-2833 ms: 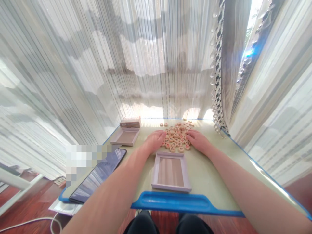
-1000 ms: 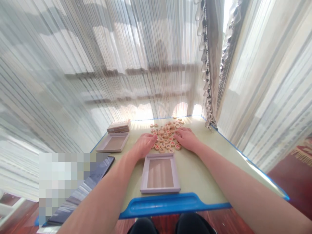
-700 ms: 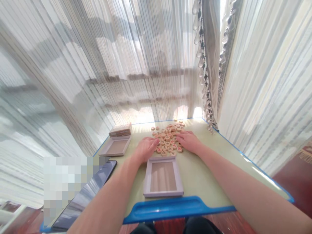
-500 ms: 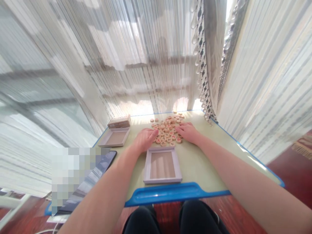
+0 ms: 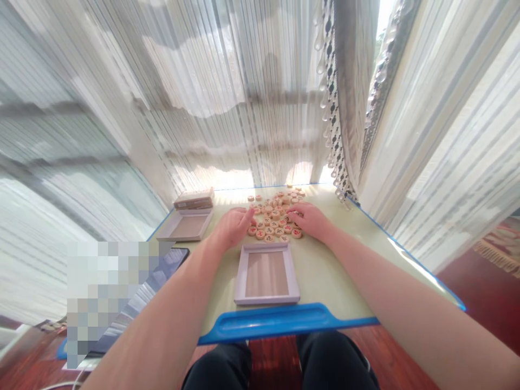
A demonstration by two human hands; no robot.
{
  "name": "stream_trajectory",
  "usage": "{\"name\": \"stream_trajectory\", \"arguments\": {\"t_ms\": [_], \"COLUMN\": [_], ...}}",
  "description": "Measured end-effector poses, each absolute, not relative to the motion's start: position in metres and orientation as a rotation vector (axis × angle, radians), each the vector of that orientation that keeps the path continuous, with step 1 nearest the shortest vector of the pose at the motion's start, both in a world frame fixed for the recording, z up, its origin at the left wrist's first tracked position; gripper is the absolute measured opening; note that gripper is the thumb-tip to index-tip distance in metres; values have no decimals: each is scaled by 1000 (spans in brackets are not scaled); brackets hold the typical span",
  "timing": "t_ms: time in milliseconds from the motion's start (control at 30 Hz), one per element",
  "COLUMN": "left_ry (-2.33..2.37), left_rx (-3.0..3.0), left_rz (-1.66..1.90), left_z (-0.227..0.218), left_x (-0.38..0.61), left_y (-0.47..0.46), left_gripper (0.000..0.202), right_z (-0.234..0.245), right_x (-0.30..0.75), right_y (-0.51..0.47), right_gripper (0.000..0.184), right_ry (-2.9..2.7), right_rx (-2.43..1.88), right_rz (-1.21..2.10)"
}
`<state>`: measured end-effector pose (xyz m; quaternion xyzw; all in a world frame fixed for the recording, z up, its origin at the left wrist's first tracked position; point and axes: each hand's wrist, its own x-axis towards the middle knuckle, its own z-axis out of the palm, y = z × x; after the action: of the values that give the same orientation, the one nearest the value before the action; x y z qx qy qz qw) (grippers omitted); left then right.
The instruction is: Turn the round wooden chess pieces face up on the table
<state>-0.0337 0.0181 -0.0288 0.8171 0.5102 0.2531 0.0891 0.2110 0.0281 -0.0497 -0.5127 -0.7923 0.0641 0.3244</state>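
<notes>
A spread of round wooden Chinese chess pieces (image 5: 274,215), marked with red and black characters, lies on the pale tabletop, some heaped at the back. My left hand (image 5: 234,226) is at the left edge of the spread, open, thumb apart from the fingers and close to a few pieces. Over the right side of the pieces, my right hand (image 5: 309,219) reaches in with loosely bent, parted fingers. Its fingertips touch or hover just over the pieces; I cannot tell which. Between my forearms, a shallow light-coloured box tray (image 5: 239,276) lies with its open side up.
Another shallow tray (image 5: 163,232) lies at the left, with a flat closed box (image 5: 194,201) behind it. A dark tablet-like device (image 5: 179,257) sits by my left forearm. The table has a blue raised front edge (image 5: 276,320). String curtains (image 5: 260,130) hang behind.
My left hand has shifted slightly left, away from the pieces, its thumb lifted more. The right fingers have moved a little further in over the pieces. The whole view has shifted slightly.
</notes>
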Motion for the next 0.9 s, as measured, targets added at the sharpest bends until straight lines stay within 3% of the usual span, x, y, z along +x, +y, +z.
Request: {"name": "stream_trajectory", "arguments": {"t_ms": [300,767,900], "left_ry": [1519,1405,1408], "left_rx": [2435,2564,2574], "left_rz": [644,547,487], "left_z": [-27,-28,-27], "left_x": [-33,-29,-27], "left_y": [17,14,12], "left_gripper": [70,66,65], "right_z": [-54,-56,-57], "right_x": [210,210,210], "right_y": [30,32,33], "right_gripper": [16,43,42], "right_ry": [-2034,-2138,-2276], "right_rx": [-1256,-1443,-1429], "right_rz": [201,210,177]}}
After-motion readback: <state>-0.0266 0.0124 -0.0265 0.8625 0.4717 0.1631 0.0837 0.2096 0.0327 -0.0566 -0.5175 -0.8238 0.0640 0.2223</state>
